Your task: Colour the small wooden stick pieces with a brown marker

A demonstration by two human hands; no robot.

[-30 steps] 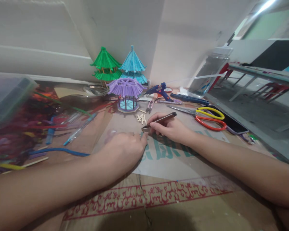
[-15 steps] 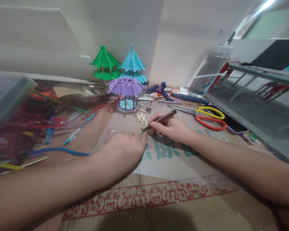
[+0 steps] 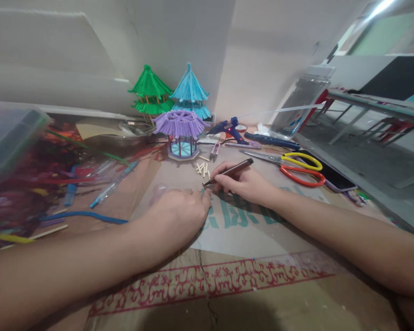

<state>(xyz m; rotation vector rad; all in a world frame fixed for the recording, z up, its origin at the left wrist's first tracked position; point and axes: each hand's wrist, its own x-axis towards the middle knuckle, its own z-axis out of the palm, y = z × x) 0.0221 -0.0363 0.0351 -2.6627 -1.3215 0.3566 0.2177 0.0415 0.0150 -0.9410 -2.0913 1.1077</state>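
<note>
My right hand point(image 3: 239, 183) is closed round a dark brown marker point(image 3: 236, 167), its tip pointing down and left at a tiny stick piece point(image 3: 205, 185). My left hand point(image 3: 181, 209) rests palm down on the pale printed sheet point(image 3: 241, 234), its fingers bent together close to the marker tip; what they press or hold is too small to make out. Several short pale sticks point(image 3: 203, 169) lie just beyond the hands. Behind them stands a small pavilion with a purple roof point(image 3: 181, 126).
Green point(image 3: 147, 87) and light blue point(image 3: 189, 89) pavilions stand by the wall. A glue gun point(image 3: 230, 130), scissors point(image 3: 283, 163), phone point(image 3: 334, 177) and clear bottle point(image 3: 298, 103) are at the right. Fuzzy stems and a plastic box point(image 3: 14, 138) fill the left.
</note>
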